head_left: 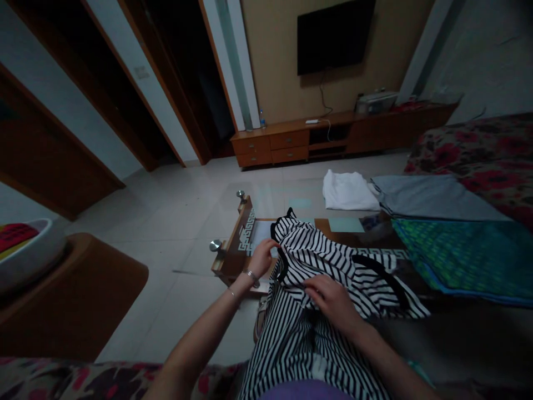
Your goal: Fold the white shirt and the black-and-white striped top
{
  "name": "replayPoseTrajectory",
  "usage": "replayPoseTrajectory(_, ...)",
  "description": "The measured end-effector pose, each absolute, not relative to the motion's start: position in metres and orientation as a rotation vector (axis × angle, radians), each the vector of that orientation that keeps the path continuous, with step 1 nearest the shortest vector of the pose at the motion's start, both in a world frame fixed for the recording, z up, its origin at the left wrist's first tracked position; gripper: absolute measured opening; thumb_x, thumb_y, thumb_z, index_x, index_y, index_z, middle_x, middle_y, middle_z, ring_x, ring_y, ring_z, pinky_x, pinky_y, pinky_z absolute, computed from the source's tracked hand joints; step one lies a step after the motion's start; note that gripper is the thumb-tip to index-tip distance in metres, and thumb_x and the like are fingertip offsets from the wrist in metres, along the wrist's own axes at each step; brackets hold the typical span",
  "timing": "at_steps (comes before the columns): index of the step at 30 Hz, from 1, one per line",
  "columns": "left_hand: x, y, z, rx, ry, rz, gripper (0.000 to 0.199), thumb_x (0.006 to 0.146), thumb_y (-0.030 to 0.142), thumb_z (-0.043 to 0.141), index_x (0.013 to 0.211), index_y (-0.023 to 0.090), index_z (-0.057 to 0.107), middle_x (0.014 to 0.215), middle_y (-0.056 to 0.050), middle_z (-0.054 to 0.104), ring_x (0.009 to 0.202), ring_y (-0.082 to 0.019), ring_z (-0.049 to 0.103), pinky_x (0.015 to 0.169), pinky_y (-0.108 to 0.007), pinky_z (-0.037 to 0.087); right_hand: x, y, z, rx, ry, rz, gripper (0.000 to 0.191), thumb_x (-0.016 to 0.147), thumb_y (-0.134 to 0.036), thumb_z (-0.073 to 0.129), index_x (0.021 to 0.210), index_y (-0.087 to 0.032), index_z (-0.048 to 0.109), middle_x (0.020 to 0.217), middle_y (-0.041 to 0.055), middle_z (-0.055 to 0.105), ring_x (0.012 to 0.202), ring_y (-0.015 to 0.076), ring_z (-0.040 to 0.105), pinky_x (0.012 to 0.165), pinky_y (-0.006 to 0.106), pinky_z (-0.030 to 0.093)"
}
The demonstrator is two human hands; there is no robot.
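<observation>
A black-and-white striped shirt (316, 253) with black trim lies spread and rumpled before me, over my lap and the near side of the glass coffee table. At its left edge, my left hand (263, 259) pinches the cloth by the dark trim; bracelets circle that wrist. My right hand (331, 297) is closed on the shirt's near middle part, its fingertips drawn together on the fabric. Below the shirt, striped trousers (272, 339) cover my legs, and their similar pattern makes the border between the two hard to see.
Right of the shirt lie a folded white cloth (350, 190), a grey folded garment (437, 197) and a green-blue cloth (466, 258). The coffee table's wooden end (233, 253) has metal knobs. A white basin (33, 250) stands left; a TV cabinet (291, 144) lies ahead.
</observation>
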State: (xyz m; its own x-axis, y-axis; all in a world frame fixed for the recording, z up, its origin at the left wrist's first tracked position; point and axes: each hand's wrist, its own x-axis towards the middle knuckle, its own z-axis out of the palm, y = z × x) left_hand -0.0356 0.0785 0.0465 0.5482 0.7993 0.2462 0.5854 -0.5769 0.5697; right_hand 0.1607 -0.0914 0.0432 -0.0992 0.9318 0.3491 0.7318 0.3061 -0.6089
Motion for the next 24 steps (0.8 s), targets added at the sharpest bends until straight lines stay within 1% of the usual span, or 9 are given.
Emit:
replayPoseTrajectory(2,-0.041,0.093,0.036,2.451,1.085,0.636,0.058,0.068,-0.007,0.032,0.108,0.019,0.065,0.113,-0.006,0.062,0.108,-0.016,0.054,0.099,-0.032,0.042,0.132,-0.103,0.017,-1.617,-1.975,0.29,0.036,0.082,-0.015,0.059,0.117,-0.021,0.059,0.109,0.007,0.062,0.103,0.0216,0.055,0.087,0.034,0.045)
replayPoseTrajectory(3,-0.04,0.098,0.03,2.5,1.038,0.588,0.06,0.069,-0.007,0.033,0.113,0.019,0.063,0.119,-0.006,0.06,0.112,-0.016,0.052,0.101,-0.033,0.041,0.125,-0.104,0.005,-1.711,-1.974,0.236,0.04,0.079,-0.012,0.06,0.118,-0.02,0.058,0.11,0.0085,0.06,0.104,0.0234,0.053,0.087,0.036,0.044)
replayPoseTrajectory(5,-0.03,0.102,0.018,2.564,0.982,0.446,0.058,0.072,-0.005,0.037,0.118,0.021,0.062,0.127,-0.006,0.057,0.118,-0.018,0.049,0.103,-0.037,0.038,0.125,-0.101,-0.014,-1.842,-1.941,0.198,0.032,0.079,-0.007,0.055,0.109,-0.018,0.062,0.104,0.0103,0.06,0.102,0.0246,0.053,0.086,0.037,0.043)
replayPoseTrajectory(8,-0.012,0.103,0.007,2.532,1.065,0.277,0.049,0.075,0.0,0.043,0.111,0.023,0.067,0.128,-0.006,0.057,0.121,-0.022,0.046,0.103,-0.042,0.035,0.145,-0.096,-0.013,-1.741,-1.867,0.466,0.023,0.08,-0.006,0.045,0.089,-0.017,0.063,0.094,0.0074,0.061,0.095,0.0213,0.055,0.084,0.034,0.043)
replayPoseTrajectory(12,0.002,0.101,0.014,2.449,1.165,0.337,0.036,0.07,0.004,0.053,0.097,0.02,0.07,0.121,-0.008,0.059,0.118,-0.026,0.047,0.1,-0.044,0.035,0.188,-0.099,0.047,-1.507,-1.486,0.838,0.014,0.082,-0.026,0.051,0.089,-0.018,0.06,0.086,0.0025,0.063,0.084,0.019,0.057,0.078,0.031,0.045)
replayPoseTrajectory(15,0.004,0.099,0.037,2.356,1.213,0.472,0.025,0.066,0.008,0.056,0.086,0.016,0.069,0.106,-0.009,0.063,0.108,-0.025,0.051,0.095,-0.041,0.039,0.226,-0.112,0.111,-1.421,-1.246,0.824,0.03,0.083,-0.043,0.055,0.099,-0.019,0.06,0.09,0.0029,0.065,0.087,0.0196,0.058,0.077,0.029,0.046)
replayPoseTrajectory(17,0.003,0.098,0.059,2.276,1.216,0.597,0.022,0.069,0.01,0.05,0.084,0.014,0.065,0.093,-0.007,0.063,0.096,-0.021,0.055,0.087,-0.035,0.043,0.25,-0.122,0.145,-1.408,-1.169,0.763,0.037,0.082,-0.05,0.056,0.101,-0.019,0.061,0.087,0.0029,0.066,0.084,0.0193,0.059,0.072,0.028,0.046)
replayPoseTrajectory(20,-0.004,0.091,0.101,2.174,1.159,0.772,0.019,0.074,0.016,0.042,0.081,0.014,0.059,0.075,-0.001,0.057,0.077,-0.016,0.054,0.073,-0.028,0.045,0.281,-0.135,0.177,-1.463,-1.185,0.549,0.039,0.083,-0.054,0.055,0.097,-0.018,0.063,0.084,0.0026,0.065,0.08,0.0184,0.058,0.069,0.026,0.045)
replayPoseTrajectory(24,-0.022,0.066,0.166,1.947,0.911,1.041,0.015,0.074,0.029,0.05,0.074,0.015,0.055,0.067,0.002,0.051,0.068,-0.013,0.049,0.065,-0.024,0.041,0.314,-0.143,0.197,-1.573,-1.261,0.135,0.039,0.085,-0.055,0.051,0.088,-0.019,0.064,0.077,0.0019,0.062,0.076,0.018,0.055,0.068,0.027,0.043)
